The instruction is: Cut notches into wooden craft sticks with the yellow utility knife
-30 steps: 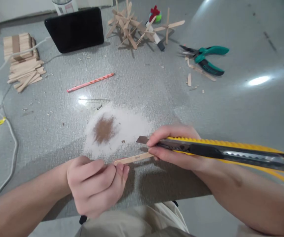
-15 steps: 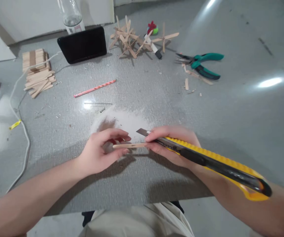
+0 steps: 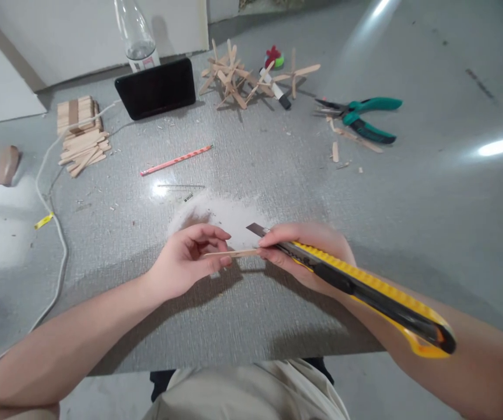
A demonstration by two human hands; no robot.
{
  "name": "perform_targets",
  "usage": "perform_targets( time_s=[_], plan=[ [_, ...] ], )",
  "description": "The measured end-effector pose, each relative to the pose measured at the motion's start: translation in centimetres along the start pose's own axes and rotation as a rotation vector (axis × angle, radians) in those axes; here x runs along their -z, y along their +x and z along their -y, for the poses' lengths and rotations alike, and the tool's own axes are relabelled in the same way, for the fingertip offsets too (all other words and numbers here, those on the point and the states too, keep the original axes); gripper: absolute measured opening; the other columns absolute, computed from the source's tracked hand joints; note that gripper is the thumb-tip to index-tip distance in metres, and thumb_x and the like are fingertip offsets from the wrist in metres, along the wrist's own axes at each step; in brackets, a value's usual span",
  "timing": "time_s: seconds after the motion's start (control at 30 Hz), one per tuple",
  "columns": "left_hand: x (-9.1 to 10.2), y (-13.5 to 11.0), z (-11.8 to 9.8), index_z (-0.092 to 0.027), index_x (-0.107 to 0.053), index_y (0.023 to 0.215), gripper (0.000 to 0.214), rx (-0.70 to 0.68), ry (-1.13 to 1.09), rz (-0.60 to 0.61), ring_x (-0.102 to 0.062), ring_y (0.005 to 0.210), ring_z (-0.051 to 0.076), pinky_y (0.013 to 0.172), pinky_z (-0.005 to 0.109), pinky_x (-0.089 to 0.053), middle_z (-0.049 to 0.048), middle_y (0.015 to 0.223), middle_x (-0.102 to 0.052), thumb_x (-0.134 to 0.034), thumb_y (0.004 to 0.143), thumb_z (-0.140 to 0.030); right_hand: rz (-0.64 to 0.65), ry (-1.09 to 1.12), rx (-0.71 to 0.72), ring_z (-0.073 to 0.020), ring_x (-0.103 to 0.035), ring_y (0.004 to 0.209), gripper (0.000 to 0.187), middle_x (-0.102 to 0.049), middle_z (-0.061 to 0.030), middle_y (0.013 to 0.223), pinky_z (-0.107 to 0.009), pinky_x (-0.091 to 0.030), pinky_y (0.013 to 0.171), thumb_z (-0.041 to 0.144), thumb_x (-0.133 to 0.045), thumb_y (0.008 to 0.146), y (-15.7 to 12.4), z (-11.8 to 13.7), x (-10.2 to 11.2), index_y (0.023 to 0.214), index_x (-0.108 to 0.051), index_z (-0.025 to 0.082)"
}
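Note:
A yellow and black utility knife rests in my right hand, its blade out and pointing up and left. The thumb and fingertips of that hand also pinch the right end of a thin wooden craft stick. My left hand curls around the stick's left end, thumb against its near side and fingers behind; how firmly it grips cannot be made out. The stick is edge-on, a small dark mark near its middle. Below the hands, the table has pale dust on it.
Craft sticks lie at the left beside a white cable. A pencil, a black phone-like device, a glass bottle, assembled sticks, a glue-like tube and green-handled pliers sit farther back.
The view has shifted slightly, so the table items appear farther right. The craft stick has turned more edge-on, and my left thumb has closed in on it. The knife stays in my right hand.

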State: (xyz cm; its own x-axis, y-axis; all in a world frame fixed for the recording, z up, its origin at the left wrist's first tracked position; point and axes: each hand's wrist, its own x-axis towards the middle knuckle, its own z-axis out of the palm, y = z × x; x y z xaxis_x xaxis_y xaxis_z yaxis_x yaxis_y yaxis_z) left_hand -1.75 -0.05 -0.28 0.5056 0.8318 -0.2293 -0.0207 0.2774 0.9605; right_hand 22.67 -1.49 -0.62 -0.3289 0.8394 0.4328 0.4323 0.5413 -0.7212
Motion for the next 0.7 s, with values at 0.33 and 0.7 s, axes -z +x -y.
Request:
perform_targets(
  time_s=[0.33,0.7],
  plan=[
    [-0.9,-0.4,0.5,-0.015,-0.07,0.095,0.016,-0.097,0.277,-0.121,-0.072,0.071,0.014,0.065,0.024,-0.061,0.0056,0.083,-0.074,-0.075,0.083,-0.024,0.076,-0.004,0.069,-0.0118,-0.068,0.058,0.011,-0.071,0.0033,0.066,-0.022,-0.048,0.057,0.028,-0.064,0.096,0.5,0.2,-0.6,0.086,-0.069,0.025],
    [4.9,1.2,0.8,-0.016,-0.064,0.121,0.031,-0.206,0.874,-0.52,-0.067,0.105,0.02,0.092,0.041,-0.059,0.0089,0.121,-0.066,-0.062,0.1,-0.038,0.058,-0.022,-0.256,-0.0178,-0.067,0.067,0.034,-0.072,0.001,0.08,-0.031,-0.049,0.065,0.036,-0.08,0.078,2.4,-5.0,1.6,0.105,-0.063,0.026]
  ],
)
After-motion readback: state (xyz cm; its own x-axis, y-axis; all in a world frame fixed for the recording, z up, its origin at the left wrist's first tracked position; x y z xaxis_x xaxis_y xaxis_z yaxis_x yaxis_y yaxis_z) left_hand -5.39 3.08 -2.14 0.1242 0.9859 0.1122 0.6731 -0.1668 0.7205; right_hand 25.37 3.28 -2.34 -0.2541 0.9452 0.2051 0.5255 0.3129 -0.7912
